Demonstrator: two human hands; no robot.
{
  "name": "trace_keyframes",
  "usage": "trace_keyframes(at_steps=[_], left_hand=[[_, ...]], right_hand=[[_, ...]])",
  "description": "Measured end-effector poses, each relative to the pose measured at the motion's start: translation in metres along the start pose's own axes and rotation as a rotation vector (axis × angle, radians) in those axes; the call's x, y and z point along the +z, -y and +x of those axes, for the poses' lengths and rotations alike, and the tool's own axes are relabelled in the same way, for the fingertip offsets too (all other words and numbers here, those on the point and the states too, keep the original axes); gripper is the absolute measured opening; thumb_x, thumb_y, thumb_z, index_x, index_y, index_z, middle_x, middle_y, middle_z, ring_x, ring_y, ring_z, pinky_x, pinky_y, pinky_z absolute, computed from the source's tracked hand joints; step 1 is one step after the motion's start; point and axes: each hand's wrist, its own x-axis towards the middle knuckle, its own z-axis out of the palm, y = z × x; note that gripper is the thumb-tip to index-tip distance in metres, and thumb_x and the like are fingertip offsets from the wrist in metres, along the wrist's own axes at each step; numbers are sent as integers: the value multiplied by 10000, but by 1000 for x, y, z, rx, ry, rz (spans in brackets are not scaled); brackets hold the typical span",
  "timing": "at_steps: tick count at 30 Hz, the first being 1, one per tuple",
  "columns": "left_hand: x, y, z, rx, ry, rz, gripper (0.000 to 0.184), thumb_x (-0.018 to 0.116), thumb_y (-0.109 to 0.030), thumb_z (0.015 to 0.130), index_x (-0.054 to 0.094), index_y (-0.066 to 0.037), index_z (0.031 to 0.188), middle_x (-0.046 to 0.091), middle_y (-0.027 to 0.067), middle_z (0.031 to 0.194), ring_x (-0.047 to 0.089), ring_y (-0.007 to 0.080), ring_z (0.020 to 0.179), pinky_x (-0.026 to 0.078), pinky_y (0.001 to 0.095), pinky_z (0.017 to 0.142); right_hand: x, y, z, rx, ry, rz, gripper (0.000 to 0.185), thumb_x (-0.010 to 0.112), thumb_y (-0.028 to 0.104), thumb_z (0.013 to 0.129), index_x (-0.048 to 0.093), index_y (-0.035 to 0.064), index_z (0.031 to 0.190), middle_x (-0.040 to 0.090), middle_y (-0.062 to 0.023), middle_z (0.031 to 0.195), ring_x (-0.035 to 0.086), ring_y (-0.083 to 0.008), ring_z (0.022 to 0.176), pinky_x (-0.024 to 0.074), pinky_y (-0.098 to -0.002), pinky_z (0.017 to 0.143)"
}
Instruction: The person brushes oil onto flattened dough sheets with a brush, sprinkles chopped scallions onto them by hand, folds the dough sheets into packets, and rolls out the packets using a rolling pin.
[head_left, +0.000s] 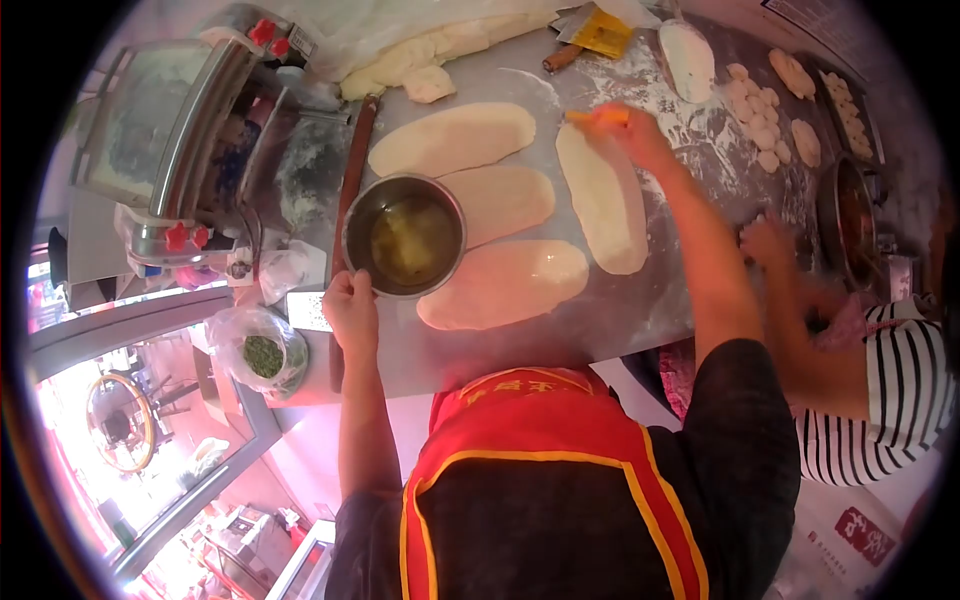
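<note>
My left hand (352,308) grips the rim of a round metal bowl (446,270) with yellowish liquid (405,240) inside, held over the left ends of the dough sheets. In my right hand (632,135) is an orange-handled tool (600,117), at the top end of an upright long dough sheet (604,205); the tool's working end is hard to make out. Three more flat oval sheets lie to the left: an upper one (455,138), a middle one (510,200) partly behind the bowl, and a lower one (510,287) with a shiny wet patch.
A co-worker's hands (768,243) are beside small dough pieces (755,110) at the right, near a dark pan (850,215). A dough machine (150,130) stands left. A wooden rod (358,160), bagged greens (263,356) and a yellow scraper (603,34) lie around the sheets.
</note>
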Motion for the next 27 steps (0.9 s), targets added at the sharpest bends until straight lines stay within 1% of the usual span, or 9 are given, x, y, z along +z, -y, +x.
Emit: trace_keyframes(at_steps=[1,3,10,13,16,19,21,25,27], left_hand=[[-3,3,0,8,-1,-8,300,588,-123,856,490,5,603,483,19,533,415,81,530,366,281,507],[-8,9,0,7,1,-43,303,587,-123,864,492,3,605,485,17,538,416,79,532,367,276,510],[-23,18,12,-40,31,-26,320,583,-130,885,498,-9,602,490,10,540,418,73,533,369,263,512],[-27,16,14,-49,43,-13,314,585,-147,873,507,-8,603,496,15,535,423,78,532,375,275,514],[-32,19,16,2,28,43,301,584,-178,850,524,-2,614,505,38,529,434,91,532,391,301,524],[-38,28,26,37,-8,89,288,579,-207,821,549,7,631,529,80,534,480,116,536,423,332,546],[-47,13,29,-25,-5,82,292,579,-212,825,559,10,637,555,97,547,522,132,541,439,338,558],[-72,1,52,-9,-44,9,295,594,-194,816,563,21,616,581,88,534,552,153,501,432,314,517],[-82,17,75,14,-73,-14,302,595,-209,814,592,25,624,594,100,543,564,158,513,439,323,527]], right_hand=[[5,6,-20,-125,44,-66,278,656,94,834,665,72,1111,681,-91,1020,654,-199,904,527,-332,818],[9,32,-72,-41,114,-122,275,655,93,840,670,69,1114,679,-104,1045,645,-262,943,512,-342,845],[-21,89,-225,117,220,-152,180,652,62,857,683,56,1034,677,-141,1049,636,-296,999,495,-353,858],[-32,115,-216,239,47,-99,133,642,21,860,675,18,989,688,-111,1017,656,-255,945,508,-334,825],[-15,150,-156,106,-182,98,114,640,23,872,666,-10,978,687,-86,976,661,-169,894,521,-303,782],[39,221,-78,67,-300,722,121,634,52,891,656,-36,971,673,-70,946,641,-99,853,522,-282,749],[87,258,-39,101,-234,828,165,638,93,898,642,-44,990,669,-69,902,640,-90,802,518,-265,709],[183,292,14,28,-39,337,249,665,186,877,632,-3,1036,689,-105,828,679,-180,785,524,-300,713],[203,298,25,46,15,355,275,666,186,875,619,4,1075,690,-132,877,682,-207,810,527,-306,727]])
